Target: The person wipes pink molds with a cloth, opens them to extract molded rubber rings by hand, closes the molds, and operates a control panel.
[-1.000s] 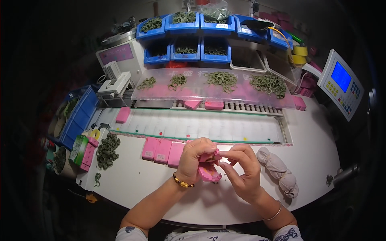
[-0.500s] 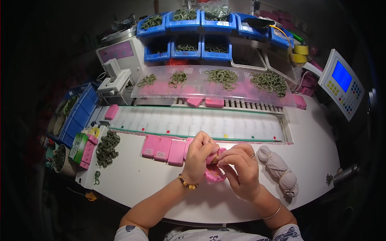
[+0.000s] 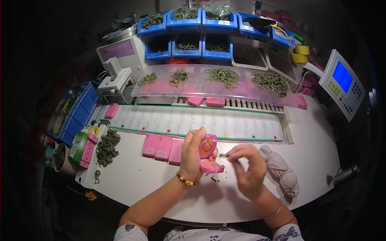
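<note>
Over the front middle of the white worktable, my left hand grips a pink rubber mold. The mold is spread apart, and a yellowish ring-shaped outline shows on its upper inner face; its lower flap hangs toward me. My right hand is just right of the mold, apart from it, with thumb and forefinger pinched on a small dark piece. What that piece is, I cannot make out. Below the mold lie several small dark bits. Closed pink molds stand in a row left of my left hand.
A knotted pale cloth lies right of my right hand. Dark green rings are piled at left and on a clear shelf. Blue bins stand behind. A control panel rises at right, a blue crate at left.
The mold has been opened wider and turned so its inner face shows. My right hand has drawn away to the right with a small dark piece. Dark bits now show on the table.
</note>
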The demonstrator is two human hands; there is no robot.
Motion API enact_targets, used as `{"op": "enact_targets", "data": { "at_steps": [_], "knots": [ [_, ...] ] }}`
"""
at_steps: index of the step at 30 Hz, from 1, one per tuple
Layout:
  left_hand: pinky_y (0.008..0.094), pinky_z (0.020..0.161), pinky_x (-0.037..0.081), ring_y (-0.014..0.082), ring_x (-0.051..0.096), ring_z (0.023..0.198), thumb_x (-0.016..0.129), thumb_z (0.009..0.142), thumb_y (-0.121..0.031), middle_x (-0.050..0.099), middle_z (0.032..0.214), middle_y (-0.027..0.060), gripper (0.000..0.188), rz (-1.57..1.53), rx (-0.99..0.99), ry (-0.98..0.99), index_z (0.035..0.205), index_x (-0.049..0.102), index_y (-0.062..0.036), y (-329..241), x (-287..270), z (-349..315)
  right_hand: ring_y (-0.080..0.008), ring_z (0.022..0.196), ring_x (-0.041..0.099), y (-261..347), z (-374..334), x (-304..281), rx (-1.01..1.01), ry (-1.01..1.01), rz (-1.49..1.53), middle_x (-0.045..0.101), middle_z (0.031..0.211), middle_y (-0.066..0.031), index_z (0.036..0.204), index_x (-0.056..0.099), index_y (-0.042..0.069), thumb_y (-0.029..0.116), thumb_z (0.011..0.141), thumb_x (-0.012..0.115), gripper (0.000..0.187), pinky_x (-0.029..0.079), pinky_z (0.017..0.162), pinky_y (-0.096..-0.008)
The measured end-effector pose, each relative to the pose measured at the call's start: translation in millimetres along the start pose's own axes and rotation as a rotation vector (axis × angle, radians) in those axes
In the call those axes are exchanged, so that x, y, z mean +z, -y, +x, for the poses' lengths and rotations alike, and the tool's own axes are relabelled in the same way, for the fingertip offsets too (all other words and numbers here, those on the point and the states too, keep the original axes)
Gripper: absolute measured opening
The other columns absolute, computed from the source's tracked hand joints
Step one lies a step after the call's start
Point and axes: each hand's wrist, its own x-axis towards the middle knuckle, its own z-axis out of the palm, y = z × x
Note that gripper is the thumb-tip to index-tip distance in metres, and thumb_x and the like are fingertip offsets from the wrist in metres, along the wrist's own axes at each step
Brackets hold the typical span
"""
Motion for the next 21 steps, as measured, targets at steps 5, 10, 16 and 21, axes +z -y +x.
{"op": "enact_targets", "data": {
  "at_steps": [5,10,16,21],
  "knots": [
    [0.0249,0.054,0.05,0.0146,0.059,0.056,0.047,0.099,-0.042,0.058,0.077,0.0057,0.044,0.339,-0.249,0.227,0.096,0.063,-0.0006,-10.1,1.2,-9.4,-0.0217,0.079,0.058,-4.2,3.1,-19.1,-0.132,-0.208,-0.251,0.063,0.089,-0.0086,0.088,0.062,0.004,-0.01,0.07,0.072,0.024,0.048,0.069,-0.0314],
    [0.0235,0.063,0.052,0.0098,0.063,0.073,0.059,0.096,-0.016,0.065,0.09,0.0068,0.023,0.332,-0.227,0.414,0.105,0.065,0.0032,-6.5,3.2,-15.9,-0.0221,0.079,0.057,-10.9,2.6,-22.2,-0.318,-0.006,-0.405,0.063,0.089,-0.0024,0.089,0.068,0.008,-0.003,0.066,0.074,0.026,0.044,0.071,-0.0337],
    [0.0212,0.068,0.05,0.0072,0.061,0.077,0.061,0.092,-0.007,0.066,0.09,0.0032,0.013,0.477,-0.021,0.332,0.1,0.067,0.0023,-5.0,-3.7,-8.7,-0.0194,0.08,0.057,-14.7,3.4,-18.6,-0.027,0.034,-0.179,0.063,0.089,-0.0043,0.091,0.066,0.006,0.0,0.072,0.074,0.021,0.045,0.069,-0.0306],
    [0.0214,0.061,0.049,0.0066,0.059,0.07,0.064,0.087,-0.003,0.063,0.082,0.0044,0.009,0.964,0.359,0.387,0.093,0.067,0.0034,-3.0,-2.4,-9.7,-0.012,0.08,0.061,-21.4,-1.3,-20.8,0.576,0.072,0.303,0.064,0.093,-0.0057,0.096,0.064,0.002,0.005,0.085,0.068,0.012,0.049,0.071,-0.0259]
  ]
}}
